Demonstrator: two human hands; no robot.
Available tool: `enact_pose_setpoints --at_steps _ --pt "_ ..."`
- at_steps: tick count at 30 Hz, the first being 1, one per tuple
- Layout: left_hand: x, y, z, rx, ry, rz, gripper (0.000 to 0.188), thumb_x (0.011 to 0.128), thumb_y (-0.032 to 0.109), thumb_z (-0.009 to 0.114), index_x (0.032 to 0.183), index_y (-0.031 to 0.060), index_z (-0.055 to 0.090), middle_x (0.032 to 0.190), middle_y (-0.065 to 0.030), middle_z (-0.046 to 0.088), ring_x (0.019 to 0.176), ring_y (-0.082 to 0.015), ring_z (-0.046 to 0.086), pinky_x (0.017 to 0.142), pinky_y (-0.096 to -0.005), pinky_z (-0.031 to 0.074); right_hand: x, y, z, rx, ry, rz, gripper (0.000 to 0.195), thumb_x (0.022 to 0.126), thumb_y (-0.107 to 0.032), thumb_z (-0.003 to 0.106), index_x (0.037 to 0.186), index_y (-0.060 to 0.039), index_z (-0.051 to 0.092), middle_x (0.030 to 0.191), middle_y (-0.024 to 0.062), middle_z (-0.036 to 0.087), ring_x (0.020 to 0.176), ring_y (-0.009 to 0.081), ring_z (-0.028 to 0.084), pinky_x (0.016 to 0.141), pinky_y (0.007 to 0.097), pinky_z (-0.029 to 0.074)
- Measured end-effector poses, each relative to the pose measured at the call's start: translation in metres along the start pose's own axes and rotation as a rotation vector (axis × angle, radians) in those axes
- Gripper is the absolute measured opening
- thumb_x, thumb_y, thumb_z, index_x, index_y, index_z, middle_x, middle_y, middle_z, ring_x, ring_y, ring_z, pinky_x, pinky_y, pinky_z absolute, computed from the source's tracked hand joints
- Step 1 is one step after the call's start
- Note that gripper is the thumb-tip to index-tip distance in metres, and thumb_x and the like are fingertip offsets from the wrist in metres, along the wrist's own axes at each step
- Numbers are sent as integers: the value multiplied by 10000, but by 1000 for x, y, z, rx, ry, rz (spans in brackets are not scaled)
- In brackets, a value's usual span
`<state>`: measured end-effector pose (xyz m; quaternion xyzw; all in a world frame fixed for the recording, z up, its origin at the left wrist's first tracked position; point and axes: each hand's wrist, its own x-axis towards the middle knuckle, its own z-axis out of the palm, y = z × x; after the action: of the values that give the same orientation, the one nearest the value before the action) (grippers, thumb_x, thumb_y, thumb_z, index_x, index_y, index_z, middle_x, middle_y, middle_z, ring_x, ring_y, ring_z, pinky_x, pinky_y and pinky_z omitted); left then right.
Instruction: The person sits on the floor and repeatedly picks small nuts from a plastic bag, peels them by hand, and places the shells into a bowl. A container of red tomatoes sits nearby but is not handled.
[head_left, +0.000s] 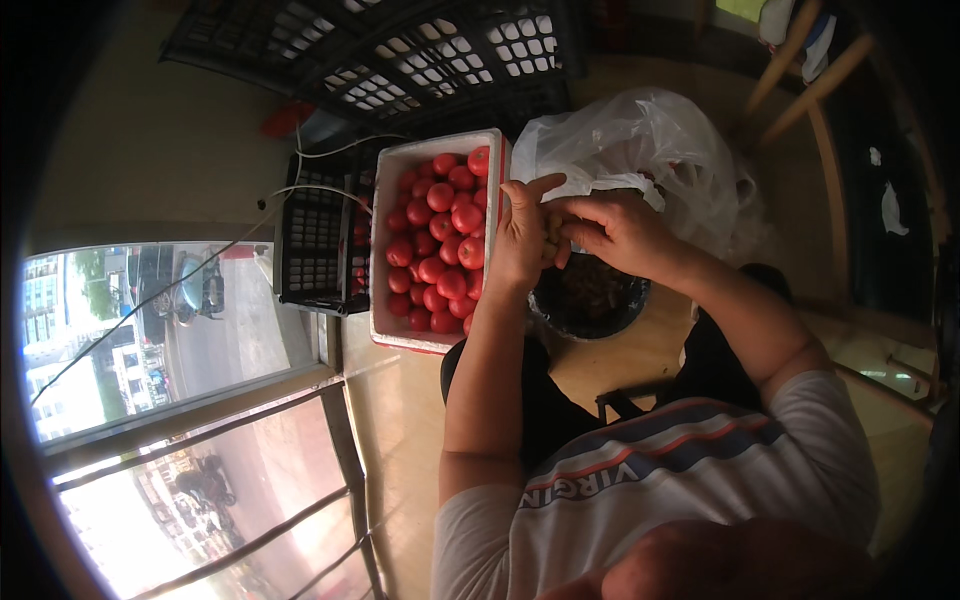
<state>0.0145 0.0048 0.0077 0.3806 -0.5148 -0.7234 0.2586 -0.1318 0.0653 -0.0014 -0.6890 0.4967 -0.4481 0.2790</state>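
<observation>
Small yellowish pieces of food (553, 232), too small to name, lie in the fingers of my left hand (525, 229). My right hand (619, 225) reaches across from the right, its fingertips touching or pinching at these pieces. Below both hands stands a dark round tub (637, 300) with dark brownish contents, partly hidden by my hands. Beyond the right hand lies a crumpled translucent plastic bag (645, 135), its mouth open around some dark contents. Just left of my left hand is a white foam box (493, 165) filled with red tomatoes (442, 225).
Black plastic crates (450, 56) stand beyond the foam box, and another black crate (311, 240) is at its left. A pale cable (322, 187) runs over that crate. Glass door panes (225, 322) are on the left; wooden legs (810, 97) stand at upper right.
</observation>
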Motion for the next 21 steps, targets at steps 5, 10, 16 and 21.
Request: enact_pose_setpoints --at_steps 5,10,16,21 --pt "-3 9 6 -130 7 -50 779 863 638 198 1149 -27 488 670 -65 548 410 -85 416 364 -187 267 1 -4 -8 136 18 110 118 821 -98 602 896 -8 600 707 43 620 618 135 568 582 248 448" --pt "4 0 -5 -108 -15 94 379 895 317 487 1063 -13 569 710 -50 577 426 -60 406 380 -173 281 6 1 -16 796 107 601 239 890 -276 534 837 -48 585 560 -55 409 449 29 320 403 194 257" --pt "8 0 9 -25 83 193 206 787 47 646 988 7 621 728 -20 582 513 -35 445 449 -155 345 3 3 -17 1037 72 786 253 897 -321 517 828 -82 563 536 -72 345 411 12 247 361 184 203" --pt "6 -5 5 50 124 288 137 781 31 640 915 4 643 777 -24 600 542 -38 470 475 -164 375 6 -1 -5 960 72 801 279 878 -341 533 790 -77 544 528 -71 322 406 21 238 367 198 177"
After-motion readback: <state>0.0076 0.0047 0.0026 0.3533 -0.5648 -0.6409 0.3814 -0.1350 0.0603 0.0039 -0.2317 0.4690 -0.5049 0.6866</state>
